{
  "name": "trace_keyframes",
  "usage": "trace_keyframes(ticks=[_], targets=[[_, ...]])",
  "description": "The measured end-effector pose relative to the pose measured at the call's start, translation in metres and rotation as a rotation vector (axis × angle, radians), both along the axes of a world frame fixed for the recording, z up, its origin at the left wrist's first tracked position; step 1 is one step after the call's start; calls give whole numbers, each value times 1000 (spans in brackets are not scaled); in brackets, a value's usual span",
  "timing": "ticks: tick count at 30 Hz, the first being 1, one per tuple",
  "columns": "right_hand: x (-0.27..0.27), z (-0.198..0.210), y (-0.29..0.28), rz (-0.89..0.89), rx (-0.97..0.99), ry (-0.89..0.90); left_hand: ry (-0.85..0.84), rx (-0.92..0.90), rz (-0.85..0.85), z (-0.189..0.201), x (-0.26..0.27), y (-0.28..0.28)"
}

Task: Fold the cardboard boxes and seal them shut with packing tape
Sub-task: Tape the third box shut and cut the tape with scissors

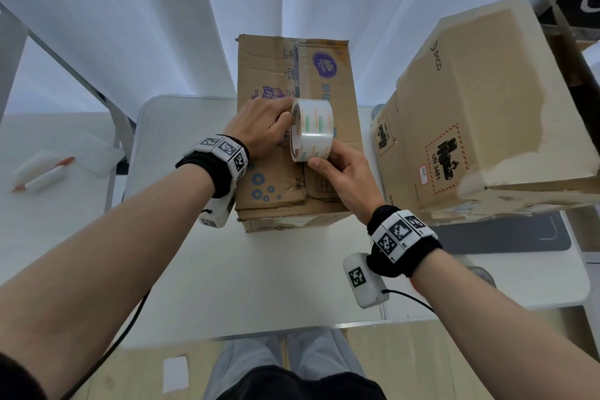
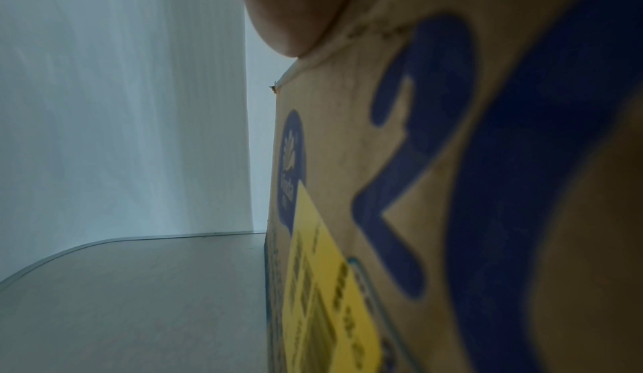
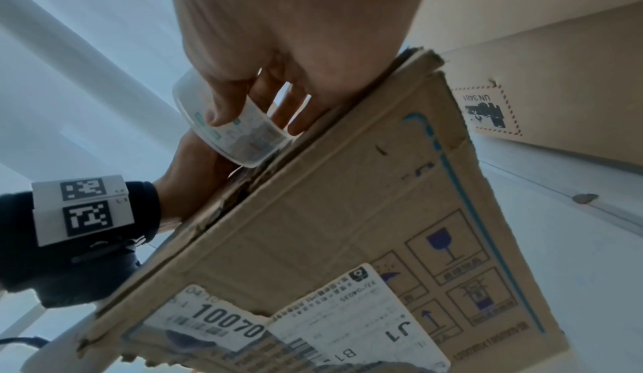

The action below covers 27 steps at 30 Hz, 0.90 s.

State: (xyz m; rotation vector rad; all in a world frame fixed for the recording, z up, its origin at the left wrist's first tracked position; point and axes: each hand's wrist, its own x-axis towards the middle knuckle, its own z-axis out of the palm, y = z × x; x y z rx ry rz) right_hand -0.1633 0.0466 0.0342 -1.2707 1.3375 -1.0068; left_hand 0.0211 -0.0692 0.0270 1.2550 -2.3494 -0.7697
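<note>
So right now the clear roll of packing tape (image 1: 312, 130) is standing on edge on top of the closed brown cardboard box with purple printing (image 1: 292, 172), about over the middle seam, and the box sits on the white surface (image 1: 259, 276). A strip of tape already runs along the far half of the top; the near half of the seam looks bare to me. The right hand (image 1: 344, 172) grips the roll with thumb on the outer face and fingers curled round its far side. The left hand (image 1: 259, 130) has curled fingers at the roll's left rim, probably pinching the free end or the core, though I can't quite tell which.

Stuff that could go sideways, my guesses:
- Near flaps look crumpled and a bit lifted at the front edge. Pull tape over them without pressing down and you seal in a gap.
- Clear tape loves to fold back on itself if the free end goes slack.
- If the roll drifts off the seam, the strip only catches one flap.
- A second big brown box with a black hazard label (image 1: 487, 114) is close on the right, so the elbow hasn't got much room.
</note>
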Motion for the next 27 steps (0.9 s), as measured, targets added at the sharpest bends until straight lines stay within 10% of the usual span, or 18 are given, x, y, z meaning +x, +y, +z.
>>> trace_keyframes(ticks=[27], targets=[[2, -6, 0, -7, -23, 121, -114, -69, -95, -5, -4, -9]])
